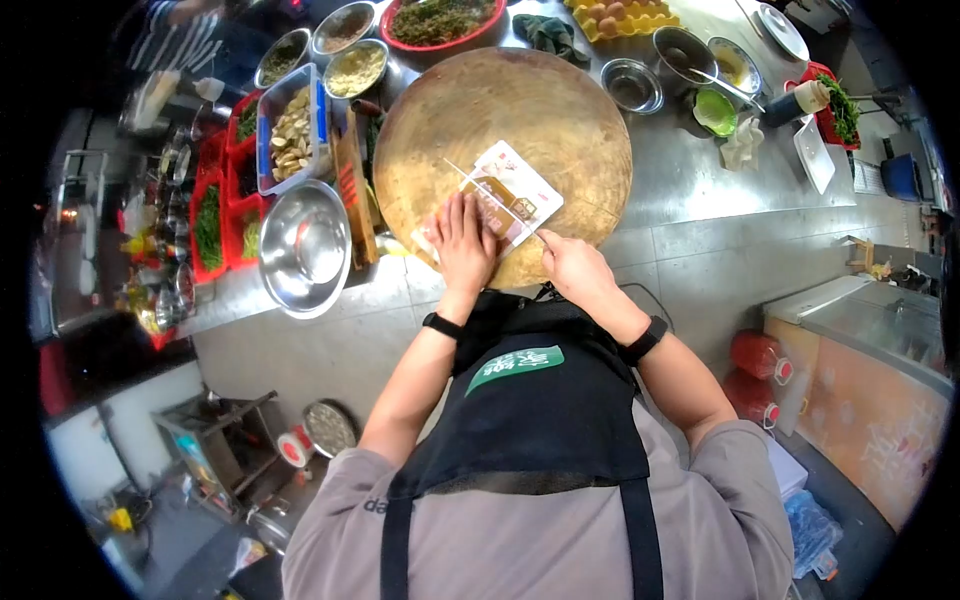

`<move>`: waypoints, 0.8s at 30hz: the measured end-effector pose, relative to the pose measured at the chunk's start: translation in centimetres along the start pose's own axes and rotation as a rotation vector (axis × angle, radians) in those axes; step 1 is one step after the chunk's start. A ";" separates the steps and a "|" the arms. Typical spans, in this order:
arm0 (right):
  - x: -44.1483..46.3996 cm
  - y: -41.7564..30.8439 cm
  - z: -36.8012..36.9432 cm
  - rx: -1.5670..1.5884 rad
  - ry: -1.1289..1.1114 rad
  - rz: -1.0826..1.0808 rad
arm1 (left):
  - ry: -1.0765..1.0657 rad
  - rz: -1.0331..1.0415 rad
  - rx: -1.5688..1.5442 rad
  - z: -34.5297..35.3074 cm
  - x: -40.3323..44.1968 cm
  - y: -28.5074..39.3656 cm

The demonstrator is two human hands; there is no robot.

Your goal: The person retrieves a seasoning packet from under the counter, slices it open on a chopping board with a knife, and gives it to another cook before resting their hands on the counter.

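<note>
A printed food packet (522, 190), white and brown, lies at a slant on the round wooden chopping board (570, 110). My left hand (464, 240) rests flat on its lower left part, fingers stretched out and pressing down. In my right hand (578, 268), at the board's near edge, is the handle of a knife, with the fingers closed round it. The thin knife blade (492, 194), seen almost edge-on, runs across the packet towards the upper left. How deep the blade goes into the packet cannot be made out.
Left of the board stand a steel bowl (303, 250), a tub of pale cloves (292, 140) and red baskets of greens (208, 228). Behind are a red basin (440, 40) and an egg tray (625, 18). A dark bottle (795, 103) and white tray (815, 155) are at right.
</note>
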State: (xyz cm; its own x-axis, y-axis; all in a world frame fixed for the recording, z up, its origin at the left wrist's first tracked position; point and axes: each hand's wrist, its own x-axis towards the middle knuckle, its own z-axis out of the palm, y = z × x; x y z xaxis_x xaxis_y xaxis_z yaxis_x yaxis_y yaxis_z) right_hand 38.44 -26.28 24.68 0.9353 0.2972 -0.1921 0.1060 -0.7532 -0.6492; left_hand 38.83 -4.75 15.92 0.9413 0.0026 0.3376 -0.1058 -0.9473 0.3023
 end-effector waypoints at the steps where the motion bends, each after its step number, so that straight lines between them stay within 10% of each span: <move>1: 0.1 -0.1 -0.1 -0.009 -0.018 0.015 | 0.001 0.006 0.001 0.0 0.0 0.0; 10: 0.5 -1.8 -1.6 -0.024 -0.141 0.113 | -0.088 -0.138 -0.343 -4.9 5.5 -2.1; 13: 0.8 -1.8 -2.2 -0.030 -0.155 0.113 | 0.123 0.182 -0.328 -7.9 10.9 -1.2; 24: 0.7 -2.6 -2.9 0.032 -0.137 0.152 | -0.187 0.223 -0.397 -2.9 17.5 -0.1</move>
State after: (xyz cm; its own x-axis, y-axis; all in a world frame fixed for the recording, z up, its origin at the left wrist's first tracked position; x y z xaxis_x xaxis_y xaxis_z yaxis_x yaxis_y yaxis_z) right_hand 39.81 -25.80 28.31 0.8847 0.2604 -0.3866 -0.0456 -0.7771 -0.6277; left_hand 54.34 -3.73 24.36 0.9194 -0.2780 0.2781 -0.3909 -0.7231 0.5695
